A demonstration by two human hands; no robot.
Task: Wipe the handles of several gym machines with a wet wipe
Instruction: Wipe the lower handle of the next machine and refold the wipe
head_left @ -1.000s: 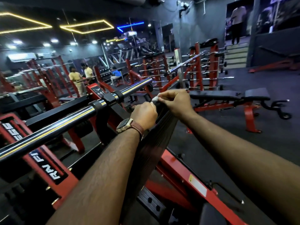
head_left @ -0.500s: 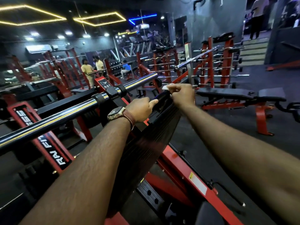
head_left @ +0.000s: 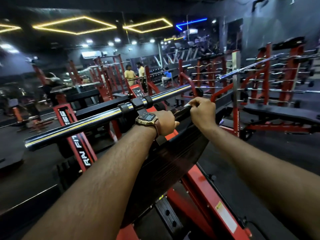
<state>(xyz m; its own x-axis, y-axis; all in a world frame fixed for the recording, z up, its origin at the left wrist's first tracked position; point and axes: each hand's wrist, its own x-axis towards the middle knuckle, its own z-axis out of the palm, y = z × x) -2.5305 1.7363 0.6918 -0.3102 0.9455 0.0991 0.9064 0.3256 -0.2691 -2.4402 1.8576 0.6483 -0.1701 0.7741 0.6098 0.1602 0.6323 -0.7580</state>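
Both forearms stretched forward over a black padded bench back (head_left: 169, 161) on a red machine frame (head_left: 204, 191). Left hand (head_left: 166, 122), with a gold digital watch (head_left: 146, 118) on the wrist, curled over the top edge of the pad, fingers wrapped down out of sight on the far side. Right hand (head_left: 201, 111) just beside it, a little farther along the same top edge, fingers bent and pinching a white wet wipe (head_left: 187, 105); only a small white corner of the wipe showing past the fingertips, pressed on the dark upper end of the pad. Hard to tell whether a separate handle lies under the wipe or only the pad edge.

Behind the left hand, a long chrome barbell (head_left: 97, 121) with a yellow stripe, lying across in black collars, touching neither hand. To the right, a flat black bench (head_left: 277, 112) on red legs. Far back, two persons in yellow shirts (head_left: 129, 75) standing among red racks, and yellow light strips (head_left: 74, 25) on the dark ceiling.
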